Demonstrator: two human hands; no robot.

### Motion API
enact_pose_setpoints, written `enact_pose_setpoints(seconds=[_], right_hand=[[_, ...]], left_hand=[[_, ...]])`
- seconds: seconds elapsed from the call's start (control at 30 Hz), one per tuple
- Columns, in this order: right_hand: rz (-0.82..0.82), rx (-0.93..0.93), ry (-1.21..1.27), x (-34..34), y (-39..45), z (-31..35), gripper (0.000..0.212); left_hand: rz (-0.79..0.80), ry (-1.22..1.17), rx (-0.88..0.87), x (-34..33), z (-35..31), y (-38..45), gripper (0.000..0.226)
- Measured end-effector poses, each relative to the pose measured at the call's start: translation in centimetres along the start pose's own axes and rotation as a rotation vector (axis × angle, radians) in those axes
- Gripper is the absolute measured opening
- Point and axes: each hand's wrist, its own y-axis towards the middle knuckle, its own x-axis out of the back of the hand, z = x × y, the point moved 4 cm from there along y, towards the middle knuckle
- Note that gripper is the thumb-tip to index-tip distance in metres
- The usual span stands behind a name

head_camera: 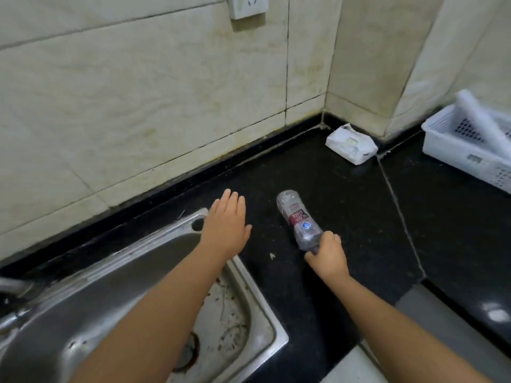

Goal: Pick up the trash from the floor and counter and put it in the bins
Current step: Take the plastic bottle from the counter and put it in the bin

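Note:
A clear, crumpled plastic bottle (298, 217) with a red and blue label lies on the black counter (345, 205), its base pointing away from me. My right hand (327, 254) is closed around its near neck end. My left hand (228, 223) hovers flat and open over the sink's back corner, holding nothing. A crumpled white packet (351, 145) lies in the far corner of the counter by the wall. A tiny white scrap (272, 255) sits on the counter near the sink. No bin is in view.
A stainless steel sink (265, 308) with dirt specks fills the lower left, a tap (12, 286) at its left edge. A white perforated plastic basket (453, 150) holding a roll stands at the far right. Tiled walls back the counter, with a socket (249, 5) above.

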Motion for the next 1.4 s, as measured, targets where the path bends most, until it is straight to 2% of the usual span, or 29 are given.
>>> enact_pose_setpoints(seconds=[0.13, 0.23, 0.37, 0.53, 0.7, 0.8, 0.9, 1.1, 1.27, 1.4], right_hand=[[-0.151, 0.108, -0.062, 5.8, 1.4, 0.5, 0.017], [-0.299, 0.135, -0.166, 11.5, 0.4, -1.1, 0.018], [-0.534, 0.005, -0.182, 20.0, -5.2, -7.1, 0.016], [-0.845, -0.265, -0.203, 29.1, -20.0, -18.9, 0.012], [-1.127, -0.616, -0.193, 32.5, -41.6, -31.1, 0.015], [-1.264, -0.821, -0.180, 31.3, -56.5, -37.1, 0.016], [-1.364, -1.061, -0.197, 28.0, -72.3, -41.5, 0.016], [-1.462, -1.523, -0.171, 18.5, -97.0, -44.8, 0.020], [-1.554, -1.890, -0.032, 6.7, -112.0, -45.9, 0.018], [-1.516, -2.121, 0.247, -2.9, -119.4, -49.5, 0.023]], left_hand=[[-0.043, 0.045, -0.175, 2.4, -3.9, 4.6, 0.065], [-0.095, 0.037, -0.320, 4.8, -10.2, 6.6, 0.065], [-0.165, 0.050, -0.614, 7.9, -22.5, 4.8, 0.065], [-0.289, 0.120, -1.063, 11.1, -39.4, -6.4, 0.065], [-0.418, 0.118, -1.493, 12.3, -54.1, -26.4, 0.066], [-0.442, 0.075, -1.737, 11.4, -60.2, -42.1, 0.065], [-0.446, 0.065, -2.008, 9.1, -63.6, -59.7, 0.064], [-0.432, 0.177, -2.417, 2.5, -64.3, -86.4, 0.062], [-0.453, 0.329, -2.678, -4.1, -62.8, -104.3, 0.062], [-0.431, 0.470, -2.831, -11.6, -62.5, -115.5, 0.062]])
